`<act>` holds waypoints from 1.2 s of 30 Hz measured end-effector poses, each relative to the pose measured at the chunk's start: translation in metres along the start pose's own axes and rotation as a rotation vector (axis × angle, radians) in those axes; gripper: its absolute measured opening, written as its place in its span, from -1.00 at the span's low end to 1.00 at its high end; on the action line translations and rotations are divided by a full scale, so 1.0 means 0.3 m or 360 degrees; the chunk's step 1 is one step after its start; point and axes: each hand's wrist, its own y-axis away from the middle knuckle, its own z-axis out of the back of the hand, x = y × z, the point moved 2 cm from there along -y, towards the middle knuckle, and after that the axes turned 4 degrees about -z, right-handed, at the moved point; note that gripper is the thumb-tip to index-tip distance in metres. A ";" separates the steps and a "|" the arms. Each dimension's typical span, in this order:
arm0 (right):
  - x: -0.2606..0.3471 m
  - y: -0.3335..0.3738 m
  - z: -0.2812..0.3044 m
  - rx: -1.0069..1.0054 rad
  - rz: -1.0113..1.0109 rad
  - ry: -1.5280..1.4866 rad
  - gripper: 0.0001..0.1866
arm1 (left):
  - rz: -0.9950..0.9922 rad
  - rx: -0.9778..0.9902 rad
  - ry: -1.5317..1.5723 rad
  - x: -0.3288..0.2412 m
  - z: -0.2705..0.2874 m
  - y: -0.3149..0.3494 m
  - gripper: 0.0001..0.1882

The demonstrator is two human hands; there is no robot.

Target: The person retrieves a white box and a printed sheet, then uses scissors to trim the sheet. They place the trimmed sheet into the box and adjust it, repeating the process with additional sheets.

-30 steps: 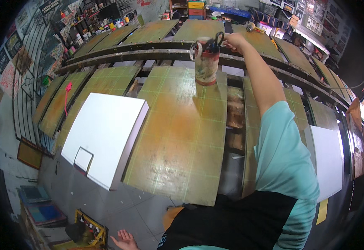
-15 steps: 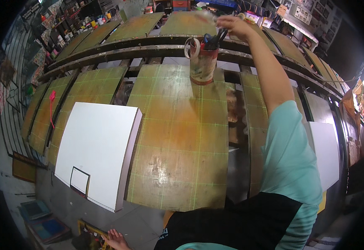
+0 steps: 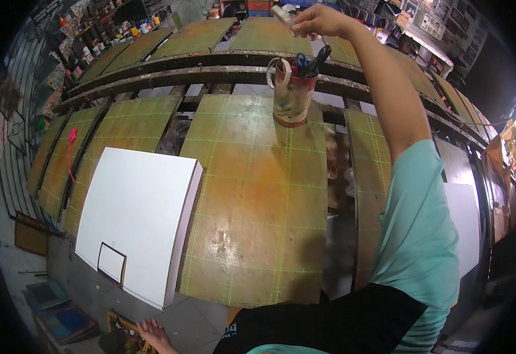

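My right hand (image 3: 323, 22) is raised at the far side, above and beyond a paint-smeared can. Its fingers pinch a small pale object (image 3: 284, 19) whose kind I cannot make out. The can (image 3: 293, 106) stands upright on the far part of the middle board. Blue and black handles (image 3: 317, 61) stick up out of it, and a white tape roll (image 3: 271, 74) hangs at its left rim. Low at the near left, my left hand (image 3: 154, 336) has its fingers apart and holds nothing. A stack of white sheets (image 3: 140, 212) with a black-outlined rectangle lies nearby.
Green-gridded boards (image 3: 252, 206) rest side by side, with gaps between them, along dark rails (image 3: 222, 75). A red, thin-handled tool (image 3: 72, 150) lies on a left board. More white sheets (image 3: 463, 224) are at the right. Bottles and jars (image 3: 131, 36) crowd the back left.
My right hand has shifted slightly left with the pale object, which is less blurred now. My left hand has moved a little left. The whole view has shifted slightly.
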 end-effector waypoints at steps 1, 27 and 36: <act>0.043 -0.004 -0.005 0.0094 0.0014 0.0127 -0.83 | 0.0004 -0.0006 0.0004 0.019 0.081 -0.074 -0.02; -0.162 -0.049 -0.110 0.0495 -0.0864 0.0669 -0.72 | 0.0118 -0.0088 -0.0007 0.124 0.195 -0.182 -0.22; -0.009 0.015 0.041 -0.0251 -0.0820 0.0682 -0.69 | -0.0015 0.0257 0.0049 0.023 0.218 -0.196 -0.56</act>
